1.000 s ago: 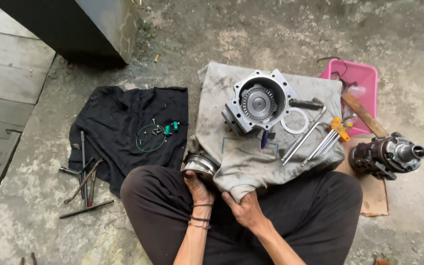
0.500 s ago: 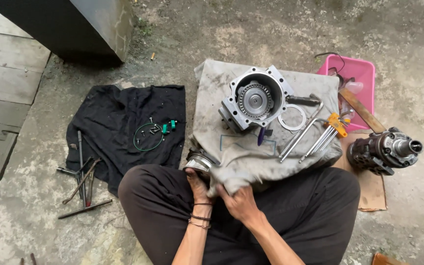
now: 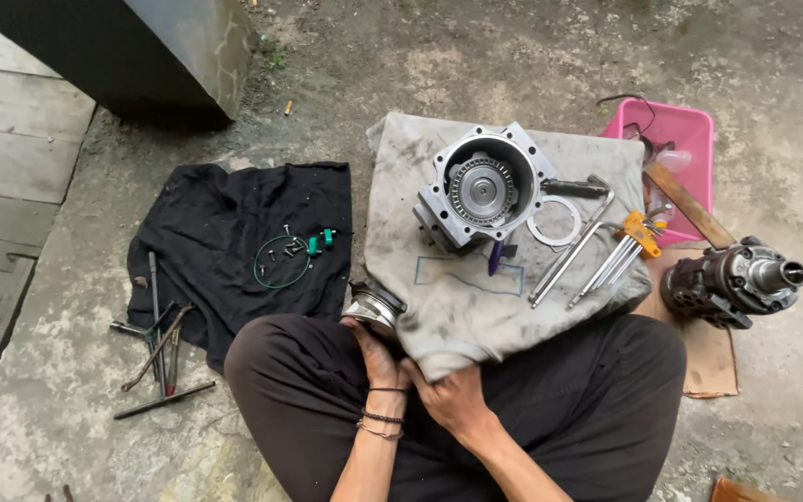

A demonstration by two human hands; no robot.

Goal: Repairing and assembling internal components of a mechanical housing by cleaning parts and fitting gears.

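Concrete ground; pink tray holds small parts; left hand grip pinching metal part, right hand grip pinching grey cloth.

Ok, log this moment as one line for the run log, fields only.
left hand: holds round metal part at cloth edge | right hand: grips grey cloth | on cloth: metal housing, hex keys | black cloth: green ring, screws
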